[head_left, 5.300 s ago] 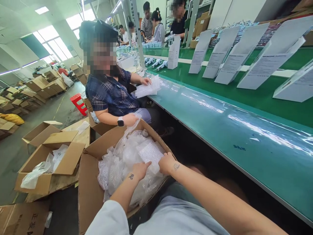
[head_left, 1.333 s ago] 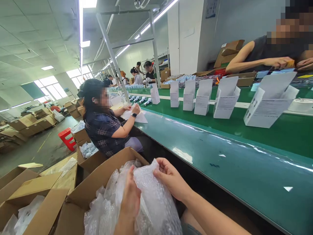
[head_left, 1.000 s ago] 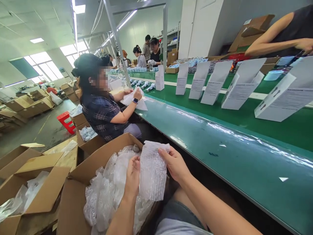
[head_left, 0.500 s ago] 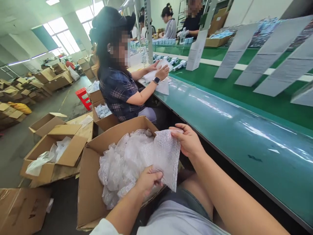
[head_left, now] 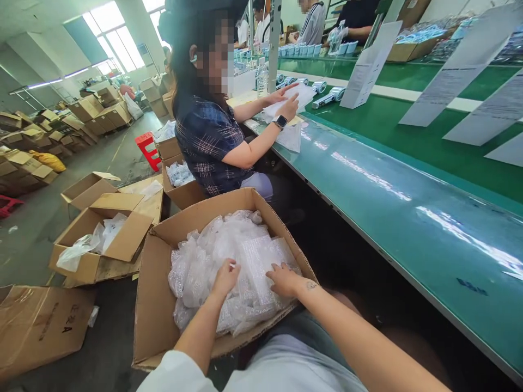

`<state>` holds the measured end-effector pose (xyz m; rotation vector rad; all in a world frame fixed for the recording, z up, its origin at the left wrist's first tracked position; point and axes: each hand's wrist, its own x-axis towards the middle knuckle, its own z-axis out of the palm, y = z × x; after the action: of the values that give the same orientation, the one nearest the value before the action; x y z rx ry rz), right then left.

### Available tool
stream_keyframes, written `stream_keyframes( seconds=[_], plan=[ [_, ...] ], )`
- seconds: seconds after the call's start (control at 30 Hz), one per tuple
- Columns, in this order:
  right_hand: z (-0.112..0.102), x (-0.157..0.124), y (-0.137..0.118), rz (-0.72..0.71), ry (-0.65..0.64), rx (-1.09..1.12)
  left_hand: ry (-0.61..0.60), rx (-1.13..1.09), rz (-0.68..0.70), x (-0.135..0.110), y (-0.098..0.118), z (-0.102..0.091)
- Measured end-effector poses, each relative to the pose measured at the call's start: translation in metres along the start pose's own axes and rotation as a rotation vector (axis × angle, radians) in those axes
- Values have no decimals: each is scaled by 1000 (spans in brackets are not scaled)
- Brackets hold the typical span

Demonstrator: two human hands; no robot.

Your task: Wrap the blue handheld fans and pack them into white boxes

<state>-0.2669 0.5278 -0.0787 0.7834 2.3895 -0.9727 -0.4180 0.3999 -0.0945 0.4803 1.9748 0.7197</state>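
Note:
A cardboard box (head_left: 153,305) in front of me is heaped with clear bubble-wrap bags (head_left: 204,272). Over the middle of the heap is my left hand (head_left: 226,276), its fingers loosely bent and apart, with no bag lifted in it. My right hand (head_left: 284,280) rests with spread fingers on the right part of the pile. Between the two hands a flat bubble-wrap bag (head_left: 257,261) lies on top of the others.
A green-topped workbench (head_left: 368,218) runs along my right. A co-worker (head_left: 216,141) sits ahead, handling a white bag (head_left: 290,136). White folded cards (head_left: 363,71) stand on the green belt. Open cartons (head_left: 102,239) sit on the floor at left.
The bubble-wrap bag that both hands held up at the box's right side is now down on the heap. Both hands have let go and moved over the box; the view has shifted slightly.

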Motion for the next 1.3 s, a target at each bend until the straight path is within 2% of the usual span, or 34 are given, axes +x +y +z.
stream_keyframes(
  seconds=[0.07, 0.13, 0.27, 0.33, 0.4, 0.47, 0.53, 0.6, 0.63, 0.7, 0.73, 0.77, 0.83, 0.93, 1.0, 1.1, 1.13, 1.2, 1.23, 1.3],
  plan=[
    [3, 2, 9, -4, -32, 44, 126, 112, 8, 8, -8, -16],
    [0, 0, 14, 0, -17, 99, 189, 210, 6, 11, -14, -26],
    [-11, -8, 16, 6, 63, 289, 310, 328, 63, -4, -8, -52],
    [-19, -11, 11, -12, 106, 455, 324, 341, 171, -21, 6, -70],
    [-28, -14, 2, -31, 129, 624, 315, 307, 361, -42, 24, -85],
    [-38, -18, -10, -46, 73, 878, 298, 257, 573, -62, 43, -87],
    [-47, -21, -21, -51, -86, 1278, 220, 222, 744, -80, 59, -74],
    [-53, -24, -27, -68, -198, 1664, 20, 216, 884, -95, 68, -51],
    [-55, -24, -27, -81, -172, 1786, -104, 227, 945, -101, 71, -38],
    [-57, -23, -23, -105, 7, 1856, -312, 258, 1027, -111, 70, -14],
    [-57, -23, -19, -108, 95, 1858, -373, 262, 1050, -114, 68, -5],
    [-57, -23, -14, -102, 153, 1850, -400, 259, 1060, -117, 64, 1],
    [-57, -24, -6, -92, 183, 1819, -389, 240, 1048, -117, 56, 7],
    [-59, -32, 2, -109, 215, 1774, -421, 209, 933, -103, 46, -1],
    [-62, -38, 0, -151, 249, 1747, -347, -21, 782, -87, 46, -8],
    [-66, -44, -11, -265, 228, 1654, -117, -547, 578, -62, 57, -7],
    [-67, -46, -16, -305, 201, 1613, -124, -650, 543, -57, 62, -2],
    [-69, -48, -24, -358, 203, 1532, -253, -727, 492, -51, 70, 12],
    [-71, -49, -26, -365, 264, 1488, -302, -744, 463, -51, 72, 20],
    [-77, -51, -24, -329, 513, 1372, -284, -792, 407, -53, 72, 34]
  ],
)
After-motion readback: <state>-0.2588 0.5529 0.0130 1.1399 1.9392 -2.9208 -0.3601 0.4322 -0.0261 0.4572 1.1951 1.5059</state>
